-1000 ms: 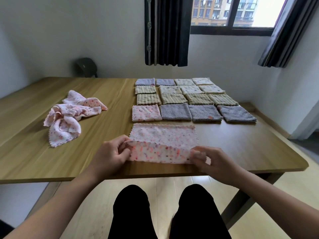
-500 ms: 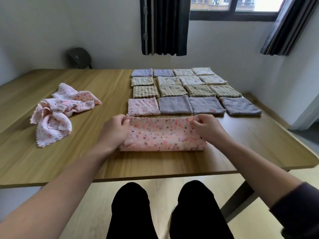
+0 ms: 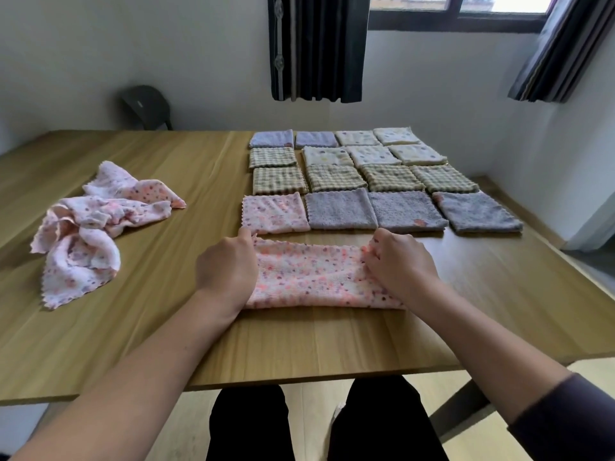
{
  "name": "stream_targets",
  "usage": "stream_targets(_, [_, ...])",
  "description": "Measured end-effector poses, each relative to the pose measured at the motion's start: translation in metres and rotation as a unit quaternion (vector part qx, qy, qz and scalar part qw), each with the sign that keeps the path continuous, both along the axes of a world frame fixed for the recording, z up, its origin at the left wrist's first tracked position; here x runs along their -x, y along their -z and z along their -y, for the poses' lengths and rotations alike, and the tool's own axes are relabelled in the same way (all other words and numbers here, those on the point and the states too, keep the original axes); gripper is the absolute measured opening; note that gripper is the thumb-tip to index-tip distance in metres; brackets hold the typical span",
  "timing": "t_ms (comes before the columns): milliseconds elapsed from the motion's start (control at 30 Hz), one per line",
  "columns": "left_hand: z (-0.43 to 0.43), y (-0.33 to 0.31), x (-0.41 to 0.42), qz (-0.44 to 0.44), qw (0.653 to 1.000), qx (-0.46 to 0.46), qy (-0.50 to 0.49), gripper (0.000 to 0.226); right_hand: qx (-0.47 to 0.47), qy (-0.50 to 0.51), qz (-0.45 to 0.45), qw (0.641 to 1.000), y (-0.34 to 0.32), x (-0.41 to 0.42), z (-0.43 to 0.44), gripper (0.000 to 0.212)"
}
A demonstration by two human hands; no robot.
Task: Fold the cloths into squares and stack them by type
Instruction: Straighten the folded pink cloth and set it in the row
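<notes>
Near the counter (image 3: 166,327) edge, left hand (image 3: 226,271) and right hand (image 3: 399,266), fingers (image 3: 373,255) curled, pinch the half-folded pink dotted cloth (image 3: 309,277); a crosswise fold to square likely follows.

— What is the room like?
— White walls (image 3: 100,44), a window (image 3: 432,19) at the upper right, dark curtains (image 3: 319,48), daylight coming in.
— Furniture?
— A wooden desk (image 3: 100,344), a dark chair (image 3: 146,106) behind it, and a pale wood floor (image 3: 311,427).

Desk (image 3: 100,344): wide, light wood grain.
Chair (image 3: 146,106): dark, behind the desk's far left edge, by the wall.
Curtain (image 3: 317,48): dark, hanging at centre.
Second curtain (image 3: 562,51): far right.
Window (image 3: 456,13): dark frame, between them.
</notes>
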State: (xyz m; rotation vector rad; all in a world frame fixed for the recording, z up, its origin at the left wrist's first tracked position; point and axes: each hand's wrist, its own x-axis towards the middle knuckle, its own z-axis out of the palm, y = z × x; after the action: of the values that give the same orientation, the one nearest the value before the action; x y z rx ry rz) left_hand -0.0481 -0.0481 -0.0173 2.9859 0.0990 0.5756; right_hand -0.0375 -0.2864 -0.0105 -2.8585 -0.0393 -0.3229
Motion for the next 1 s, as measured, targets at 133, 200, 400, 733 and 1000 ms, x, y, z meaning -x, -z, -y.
stream_targets(133, [0.002, 0.000, 0.001, -0.001, 0.999, -0.030, -0.011, 0.021, 0.014, 0.001, 0.016, 1.000, 0.004, -0.001, -0.001, 0.022])
stream_targets(200, [0.003, 0.001, 0.003, 0.011, 0.999, -0.037, -0.018, 0.019, 0.036, 0.009, 0.027, 0.999, 0.003, 0.002, -0.003, 0.030])
stream_targets(400, [0.002, 0.002, 0.003, 0.072, 0.972, 0.005, 0.222, 0.043, -0.038, -0.109, 0.055, 0.992, 0.000, 0.024, -0.016, 0.046])
stream_targets(733, [0.003, 0.015, 0.008, -0.226, 0.949, -0.055, 0.214, 0.098, 0.088, -0.165, -0.164, 0.969, 0.017, 0.021, -0.018, 0.066])
stream_targets(1000, [-0.014, -0.001, 0.041, -0.008, 0.956, -0.006, 0.294, 0.069, 0.038, -0.206, -0.020, 0.978, 0.010, 0.035, 0.004, 0.049])
